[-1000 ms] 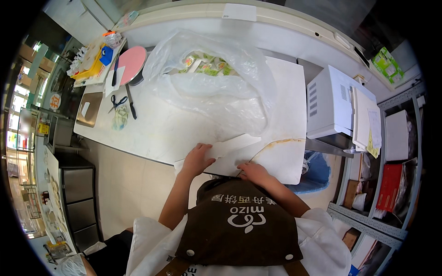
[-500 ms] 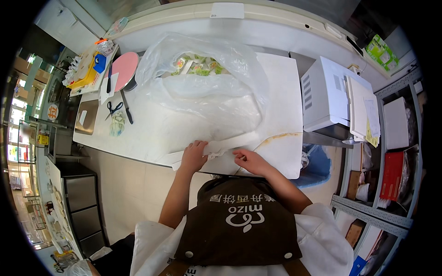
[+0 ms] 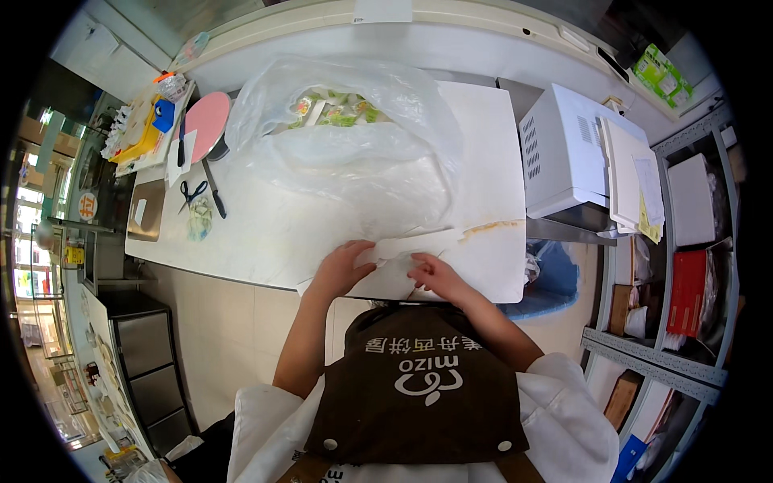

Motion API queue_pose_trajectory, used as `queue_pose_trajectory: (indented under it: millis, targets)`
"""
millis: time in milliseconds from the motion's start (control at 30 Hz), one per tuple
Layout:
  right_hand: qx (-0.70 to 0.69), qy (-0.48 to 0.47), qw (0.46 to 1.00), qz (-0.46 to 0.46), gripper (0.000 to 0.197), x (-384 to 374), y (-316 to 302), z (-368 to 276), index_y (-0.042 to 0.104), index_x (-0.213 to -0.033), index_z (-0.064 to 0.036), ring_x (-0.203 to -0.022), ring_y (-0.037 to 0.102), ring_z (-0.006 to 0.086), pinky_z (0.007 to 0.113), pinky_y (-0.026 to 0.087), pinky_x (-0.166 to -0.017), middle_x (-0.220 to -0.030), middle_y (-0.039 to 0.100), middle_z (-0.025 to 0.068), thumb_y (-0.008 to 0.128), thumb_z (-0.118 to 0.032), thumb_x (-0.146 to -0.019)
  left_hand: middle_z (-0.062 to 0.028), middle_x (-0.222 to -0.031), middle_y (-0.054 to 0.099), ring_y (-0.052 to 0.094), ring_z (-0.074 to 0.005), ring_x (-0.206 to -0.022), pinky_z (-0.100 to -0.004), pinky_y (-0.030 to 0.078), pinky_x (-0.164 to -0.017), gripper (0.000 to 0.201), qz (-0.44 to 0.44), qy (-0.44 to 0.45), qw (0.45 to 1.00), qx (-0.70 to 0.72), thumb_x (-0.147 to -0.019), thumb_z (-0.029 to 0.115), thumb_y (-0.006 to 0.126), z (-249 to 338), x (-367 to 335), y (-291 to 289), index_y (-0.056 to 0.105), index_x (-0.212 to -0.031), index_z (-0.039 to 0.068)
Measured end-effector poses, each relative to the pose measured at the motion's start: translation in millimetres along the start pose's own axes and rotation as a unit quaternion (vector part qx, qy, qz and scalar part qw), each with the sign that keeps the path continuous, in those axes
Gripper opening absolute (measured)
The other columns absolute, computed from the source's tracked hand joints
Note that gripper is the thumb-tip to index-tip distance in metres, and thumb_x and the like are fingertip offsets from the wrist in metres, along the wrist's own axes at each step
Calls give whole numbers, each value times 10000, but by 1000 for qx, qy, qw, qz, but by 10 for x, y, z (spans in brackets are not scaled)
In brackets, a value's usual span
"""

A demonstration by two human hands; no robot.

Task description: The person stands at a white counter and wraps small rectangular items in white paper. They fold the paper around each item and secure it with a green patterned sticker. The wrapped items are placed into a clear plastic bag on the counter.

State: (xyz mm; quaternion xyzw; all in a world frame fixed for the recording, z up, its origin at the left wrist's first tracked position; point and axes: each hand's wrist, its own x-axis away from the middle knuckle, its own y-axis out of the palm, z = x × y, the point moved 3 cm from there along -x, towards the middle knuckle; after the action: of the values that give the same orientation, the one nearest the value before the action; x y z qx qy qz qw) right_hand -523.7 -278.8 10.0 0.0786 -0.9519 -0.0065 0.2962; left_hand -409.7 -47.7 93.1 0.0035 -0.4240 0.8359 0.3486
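Observation:
A folded white strip (image 3: pixel 427 243), like paper or thin card, lies slantwise near the table's front edge. My left hand (image 3: pixel 345 268) rests at the strip's left end, its thumb and fingers curved apart. To the right, my right hand (image 3: pixel 439 276) reaches over the front edge, index finger stretched out and the others partly bent. Between the hands is a crumpled, whitish piece that is too faint to name. Beyond the strip sits a large clear plastic bag (image 3: pixel 354 165), its mouth spread wide around small wrapped packets (image 3: pixel 342 113) with green and white colouring.
On the white table (image 3: pixel 489 145) at left are scissors (image 3: pixel 192 193), a knife (image 3: pixel 214 189), a small clear bag (image 3: pixel 200 219), a metal tray (image 3: pixel 145 211) and a pink round board (image 3: pixel 208 125). A white boxy appliance (image 3: pixel 564 153) stands at right, above a blue bin (image 3: pixel 555 282).
My left hand has lifted its fingers off the strip's left part and curves beside its end. My right hand's fingers have spread a little. The view has shifted slightly.

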Motion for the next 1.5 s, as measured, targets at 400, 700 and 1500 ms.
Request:
queue_pose_trajectory:
  millis: [400, 700, 1500]
  targets:
    - [-179, -77, 980, 48, 559, 0, 22, -537, 408, -1512, -61, -960, 642, 125, 252, 483, -769, -1260, 674, 82, 636, -262, -1043, -127, -1176, 733, 694, -243, -1000, -367, 548, -914, 369, 5, -42, 976, 214, -995, 263, 691, 286, -62, 53, 681, -1323, 94]
    - [-302, -205, 920, 143, 177, 281, -347, -1036, 653, -1106, -92, -772, 559, 55, 228, 425, -667, -900, 645, -33, 621, -260, -1060, -105, -1044, 762, 701, -183, -918, -337, 546, -870, 355, -66, -22, 960, 272, -1022, 297, 665, 416, 146, -80, 691, -1299, 78]
    - [-439, -319, 839, -45, 341, 882, -643, -1780, 534, -1218, -55, -694, 476, 135, 316, 407, -719, -790, 529, 9, 498, -373, -1100, -13, -944, 663, 602, -143, -879, -323, 483, -801, 105, 55, 78, 729, 678, -1011, 224, 688, -168, 533, 39, 644, -996, 130]
